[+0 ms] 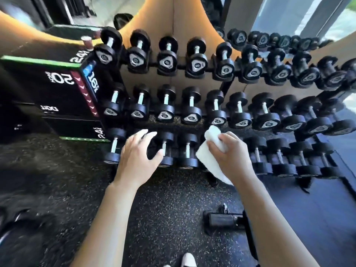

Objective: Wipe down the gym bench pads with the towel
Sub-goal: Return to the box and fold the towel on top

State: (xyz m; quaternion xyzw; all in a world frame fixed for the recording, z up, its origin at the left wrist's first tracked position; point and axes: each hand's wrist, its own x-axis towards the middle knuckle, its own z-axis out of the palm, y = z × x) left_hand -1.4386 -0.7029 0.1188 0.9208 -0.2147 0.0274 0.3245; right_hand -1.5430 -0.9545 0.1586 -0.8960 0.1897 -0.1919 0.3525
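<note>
Both hands reach toward the dumbbell rack [192,120]: right hand [227,151] grips the white towel [210,143] ready for wiping, left hand [138,153] hovers relaxed, holding nothing.

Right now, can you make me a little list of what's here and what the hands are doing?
place: gym floor in front of a dumbbell rack
right hand: grips a white towel
left hand: open, reaching at a bottom-row dumbbell
left side: black box with numbers
bench pads: not seen
</note>
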